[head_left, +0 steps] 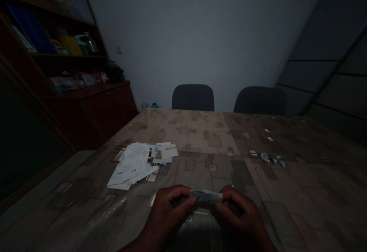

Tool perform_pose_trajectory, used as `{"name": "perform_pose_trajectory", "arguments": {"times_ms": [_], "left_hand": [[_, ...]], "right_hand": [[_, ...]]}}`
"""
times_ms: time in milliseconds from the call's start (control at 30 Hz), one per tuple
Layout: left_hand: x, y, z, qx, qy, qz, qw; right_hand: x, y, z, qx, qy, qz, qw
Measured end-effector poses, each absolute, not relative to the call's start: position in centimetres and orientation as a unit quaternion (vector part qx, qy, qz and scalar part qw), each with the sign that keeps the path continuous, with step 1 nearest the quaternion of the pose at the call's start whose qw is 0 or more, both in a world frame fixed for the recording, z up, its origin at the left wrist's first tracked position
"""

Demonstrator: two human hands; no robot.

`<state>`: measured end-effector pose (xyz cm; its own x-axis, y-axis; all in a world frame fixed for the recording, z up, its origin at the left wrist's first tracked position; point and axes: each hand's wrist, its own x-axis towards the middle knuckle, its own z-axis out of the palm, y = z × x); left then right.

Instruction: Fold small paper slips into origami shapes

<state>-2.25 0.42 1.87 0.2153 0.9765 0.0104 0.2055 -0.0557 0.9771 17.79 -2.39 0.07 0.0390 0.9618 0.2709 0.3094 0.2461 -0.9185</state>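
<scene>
The fingers of the left hand (168, 210) and right hand (242, 210) pinch opposite ends of a narrow paper strip (206, 197) above the bench (183, 129), seemingly already folded, its completeness unclear, with creased pieces (266, 159) lying right and flat papers (130, 171) spread left.

"What stands across the patterned tablecloth (206, 129) from you?"

"I see two dark chairs, one near the middle (193, 97) and one farther right (260, 100), before a pale wall (200, 34)."

"And on your left?"

"My reddish shelf cabinet (111, 108), holding something flat and blue (33, 28) and something yellow (70, 44). A small wall plate (119, 49) is beside it, and grey panels (315, 34) rise on my right."
</scene>
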Motion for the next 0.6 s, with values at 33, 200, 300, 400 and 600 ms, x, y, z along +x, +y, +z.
{"name": "perform_pose_trajectory", "arguments": {"times_ms": [33, 200, 300, 400, 600], "left_hand": [[-2.3, 0.5, 1.9, 0.623, 0.481, 0.399, 0.471], [-2.5, 0.7, 2.2, 0.660, 0.452, 0.406, 0.441], [-2.6, 0.8, 2.4, 0.656, 0.447, 0.416, 0.443], [-2.7, 0.7, 2.4, 0.658, 0.435, 0.413, 0.455], [-2.7, 0.7, 1.4, 0.621, 0.462, 0.399, 0.491]], "right_hand": [[17.8, -2.3, 0.1, -0.514, -0.616, 0.323, 0.502], [18.1, -2.1, 0.4, -0.472, -0.651, 0.308, 0.509], [18.4, -2.0, 0.8, -0.456, -0.662, 0.309, 0.509], [18.5, -2.0, 1.1, -0.453, -0.668, 0.310, 0.503], [18.7, -1.9, 0.7, -0.460, -0.674, 0.295, 0.497]]}}
